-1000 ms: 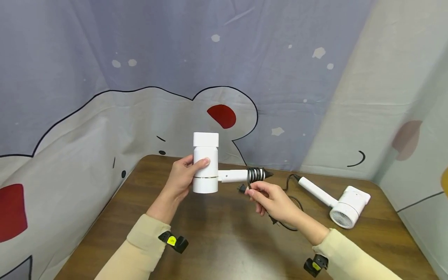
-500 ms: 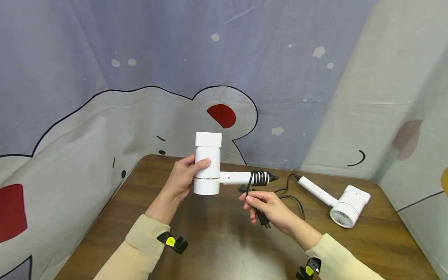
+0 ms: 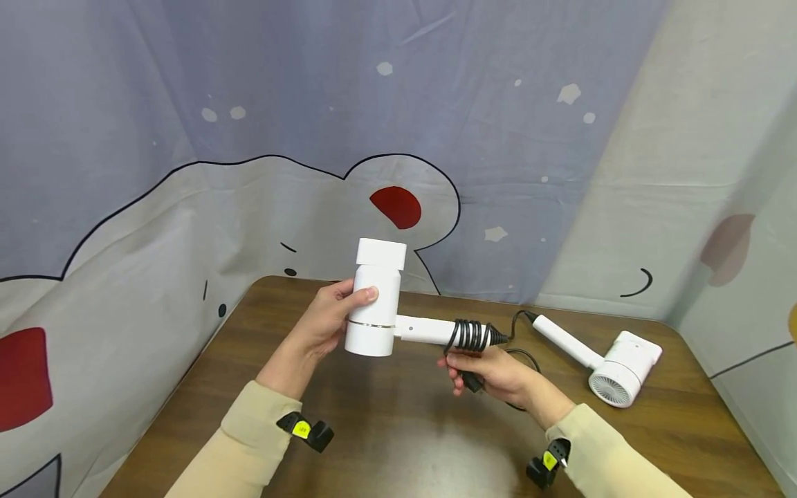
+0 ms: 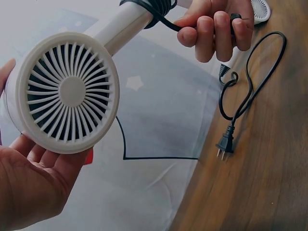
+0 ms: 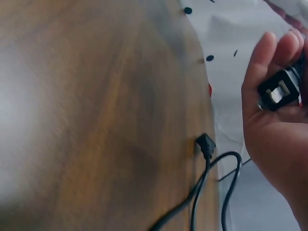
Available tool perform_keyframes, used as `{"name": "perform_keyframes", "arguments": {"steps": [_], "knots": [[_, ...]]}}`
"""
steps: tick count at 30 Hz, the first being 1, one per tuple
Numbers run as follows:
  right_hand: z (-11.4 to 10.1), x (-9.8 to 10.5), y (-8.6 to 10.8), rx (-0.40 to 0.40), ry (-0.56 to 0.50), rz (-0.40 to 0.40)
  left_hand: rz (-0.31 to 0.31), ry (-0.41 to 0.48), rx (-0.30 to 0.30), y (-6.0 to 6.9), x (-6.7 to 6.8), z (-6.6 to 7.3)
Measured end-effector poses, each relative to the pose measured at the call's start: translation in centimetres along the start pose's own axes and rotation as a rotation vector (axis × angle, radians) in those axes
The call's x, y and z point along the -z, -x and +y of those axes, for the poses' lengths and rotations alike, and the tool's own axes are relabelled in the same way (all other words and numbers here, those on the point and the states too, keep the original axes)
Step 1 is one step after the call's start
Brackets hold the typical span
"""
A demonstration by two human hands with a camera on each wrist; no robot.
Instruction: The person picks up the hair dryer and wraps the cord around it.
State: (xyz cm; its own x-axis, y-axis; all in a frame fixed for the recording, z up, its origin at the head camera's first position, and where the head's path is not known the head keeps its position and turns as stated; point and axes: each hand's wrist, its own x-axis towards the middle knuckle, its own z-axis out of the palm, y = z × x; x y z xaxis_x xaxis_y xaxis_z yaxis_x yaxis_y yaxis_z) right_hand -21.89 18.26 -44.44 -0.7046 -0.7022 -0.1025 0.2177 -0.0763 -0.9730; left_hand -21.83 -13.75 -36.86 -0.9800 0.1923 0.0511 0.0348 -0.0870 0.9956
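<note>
A white hair dryer (image 3: 381, 287) is held above the table, its body roughly upright and slightly tilted, its handle pointing right. My left hand (image 3: 325, 317) grips the body from the left, thumb across the front. The round air-inlet grille (image 4: 72, 91) faces the left wrist camera. Several turns of black cord (image 3: 472, 335) are wrapped around the handle's end. Just below that end, my right hand (image 3: 501, 373) pinches the loose length of this cord. The cord's black plug (image 5: 280, 91) lies against the right palm, within the curled fingers.
Another white hair dryer (image 3: 625, 370) lies at the right of the wooden table (image 3: 386, 443). Its black cord (image 4: 250, 82) runs loosely across the wood and ends in a two-pin plug (image 4: 225, 143). A printed curtain (image 3: 299, 104) hangs behind the table.
The held hair dryer has shifted a little right, and its handle end has dipped. My right hand swung from in front of the handle to beneath its end, carrying the cord along.
</note>
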Motion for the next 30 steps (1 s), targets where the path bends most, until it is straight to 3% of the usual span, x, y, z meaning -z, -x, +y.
{"name": "perform_keyframes", "arguments": {"steps": [15, 23, 30], "knots": [[-2.0, 1.8, 0.3, -0.025, 0.180, -0.209, -0.106, 0.010, 0.019, 0.4, 0.1, 0.0], [-4.6, 2.6, -0.3, -0.103, 0.490, -0.206, -0.233, -0.007, 0.001, 0.4, 0.1, -0.1], [-8.3, 1.5, -1.3, -0.151, 0.759, -0.302, -0.326, -0.045, -0.019, 0.4, 0.4, 0.1]]}}
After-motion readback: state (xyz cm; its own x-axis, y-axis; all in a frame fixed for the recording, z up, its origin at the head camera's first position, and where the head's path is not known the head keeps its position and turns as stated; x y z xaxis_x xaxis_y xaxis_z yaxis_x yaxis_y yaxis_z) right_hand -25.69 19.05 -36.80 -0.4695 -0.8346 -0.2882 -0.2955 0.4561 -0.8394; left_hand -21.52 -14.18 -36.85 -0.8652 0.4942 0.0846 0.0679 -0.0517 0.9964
